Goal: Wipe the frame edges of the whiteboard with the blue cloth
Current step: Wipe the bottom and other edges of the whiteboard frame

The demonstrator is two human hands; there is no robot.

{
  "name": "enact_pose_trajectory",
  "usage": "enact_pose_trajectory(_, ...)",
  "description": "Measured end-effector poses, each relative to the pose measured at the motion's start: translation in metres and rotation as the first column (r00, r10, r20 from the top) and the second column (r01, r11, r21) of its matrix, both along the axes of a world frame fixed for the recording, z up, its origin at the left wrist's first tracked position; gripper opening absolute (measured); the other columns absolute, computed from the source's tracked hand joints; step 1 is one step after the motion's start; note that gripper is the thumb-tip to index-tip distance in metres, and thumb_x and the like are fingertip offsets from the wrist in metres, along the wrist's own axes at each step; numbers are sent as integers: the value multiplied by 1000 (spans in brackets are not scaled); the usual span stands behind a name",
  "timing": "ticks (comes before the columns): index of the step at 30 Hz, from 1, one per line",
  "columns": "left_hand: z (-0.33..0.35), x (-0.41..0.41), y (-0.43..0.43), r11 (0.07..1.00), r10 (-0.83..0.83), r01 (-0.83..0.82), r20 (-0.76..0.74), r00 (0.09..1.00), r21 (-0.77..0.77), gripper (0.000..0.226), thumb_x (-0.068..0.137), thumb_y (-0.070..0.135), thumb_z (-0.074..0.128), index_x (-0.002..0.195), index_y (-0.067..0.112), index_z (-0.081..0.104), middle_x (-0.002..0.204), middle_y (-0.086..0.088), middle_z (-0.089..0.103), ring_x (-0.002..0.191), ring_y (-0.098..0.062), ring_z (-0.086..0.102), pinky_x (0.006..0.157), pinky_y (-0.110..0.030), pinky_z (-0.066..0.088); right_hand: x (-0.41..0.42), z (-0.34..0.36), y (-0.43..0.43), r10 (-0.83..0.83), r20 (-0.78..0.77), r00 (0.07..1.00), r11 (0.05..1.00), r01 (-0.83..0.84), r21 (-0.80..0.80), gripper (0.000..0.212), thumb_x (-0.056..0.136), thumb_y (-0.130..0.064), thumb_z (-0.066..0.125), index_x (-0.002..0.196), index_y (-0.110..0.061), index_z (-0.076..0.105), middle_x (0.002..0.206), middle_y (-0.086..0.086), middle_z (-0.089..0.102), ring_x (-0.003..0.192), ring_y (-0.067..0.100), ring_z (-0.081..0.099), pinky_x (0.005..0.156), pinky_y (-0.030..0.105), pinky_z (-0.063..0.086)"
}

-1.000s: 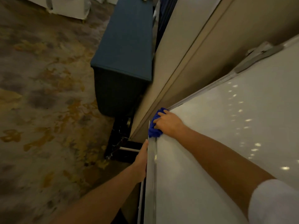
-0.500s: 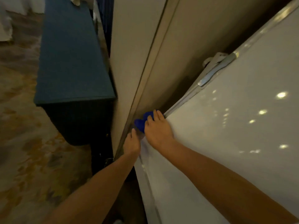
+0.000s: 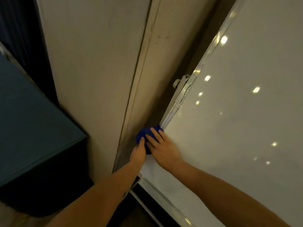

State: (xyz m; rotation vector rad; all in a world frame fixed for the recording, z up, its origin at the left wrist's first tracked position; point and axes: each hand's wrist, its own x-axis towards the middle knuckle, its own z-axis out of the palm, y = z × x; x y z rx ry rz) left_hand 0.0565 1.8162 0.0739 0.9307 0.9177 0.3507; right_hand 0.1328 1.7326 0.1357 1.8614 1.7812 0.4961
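Observation:
The whiteboard [image 3: 237, 128] fills the right side, its glossy face reflecting ceiling lights. Its pale metal frame edge [image 3: 180, 97] runs up from the corner. The blue cloth [image 3: 145, 132] is bunched on the board's top-left corner. My right hand [image 3: 162, 149] presses on the cloth with fingers spread over it. My left hand [image 3: 138, 152] lies against the frame's outer side, its fingertips touching the cloth. Most of the cloth is hidden under my fingers.
A beige wall panel [image 3: 98, 71] with a vertical seam stands close behind the board. A dark teal covered table [image 3: 32, 128] sits at the left. A metal clip bracket [image 3: 184, 87] sticks out on the frame. The board's stand tube [image 3: 144, 203] runs below.
My left hand has slid up the side frame to meet the cloth at the corner. My right hand stays on the cloth. The view has swung toward the wall and upward.

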Motion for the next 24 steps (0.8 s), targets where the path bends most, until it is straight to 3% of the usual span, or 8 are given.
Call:
enact_pose_trajectory(4,13,-8,2,958,-192,208,-99,976,198,77,86,74,33,140,22,47,145,-9,49,127,-30,49,108,-43,38,27,66,8,-155,41,987,936,134,325,55,95,-30,47,146,-11,38,161,11,21,148,38,1,120,51,-1)
enact_pose_trajectory(6,17,-10,-1,919,-237,259,-108,965,296,65,87,72,34,126,25,56,133,-6,57,108,-20,55,93,-37,41,27,77,2,-169,-15,985,896,160,414,55,93,-33,50,143,-12,43,160,10,24,149,37,2,121,51,2)
enact_pose_trajectory(8,19,-14,-4,874,-259,267,-74,963,406,43,90,64,41,110,30,58,114,-2,63,86,-6,55,74,-26,41,13,58,-7,-137,-50,989,927,146,347,54,93,-37,51,142,-14,45,159,10,28,148,39,3,120,52,5)
enact_pose_trajectory(11,19,-14,-10,793,-302,273,-37,953,544,18,96,37,50,112,29,55,107,-1,66,77,4,53,58,-10,39,-4,27,-22,-136,-60,989,984,142,111,53,96,-42,41,145,-21,41,158,7,31,149,36,7,120,50,9)
enact_pose_trajectory(13,25,-11,-11,779,-348,295,-10,938,553,27,94,43,52,119,31,54,104,6,66,84,2,58,65,-12,43,11,48,-24,-177,-7,984,973,176,147,53,98,-44,36,144,-20,43,157,5,33,149,35,10,119,50,11)
enact_pose_trajectory(16,44,-5,-6,738,-421,384,-66,905,556,49,90,54,52,132,31,46,115,2,62,99,-14,61,82,-30,49,41,101,-27,-274,70,959,917,239,321,57,98,-47,37,146,-18,38,159,7,27,149,35,9,121,51,7)
enact_pose_trajectory(20,68,6,6,648,-480,431,-102,871,628,51,89,54,54,133,32,41,115,8,55,98,-11,57,79,-27,46,52,130,-25,-359,-18,933,806,320,498,63,99,-52,31,152,-19,25,163,8,15,149,35,1,121,50,6)
enact_pose_trajectory(24,85,14,8,572,-376,282,-59,925,770,43,88,39,61,127,25,49,114,5,59,107,-20,61,88,-30,48,39,109,-26,-165,30,986,961,154,232,61,100,-55,23,149,-20,32,161,6,23,150,32,4,120,50,11)
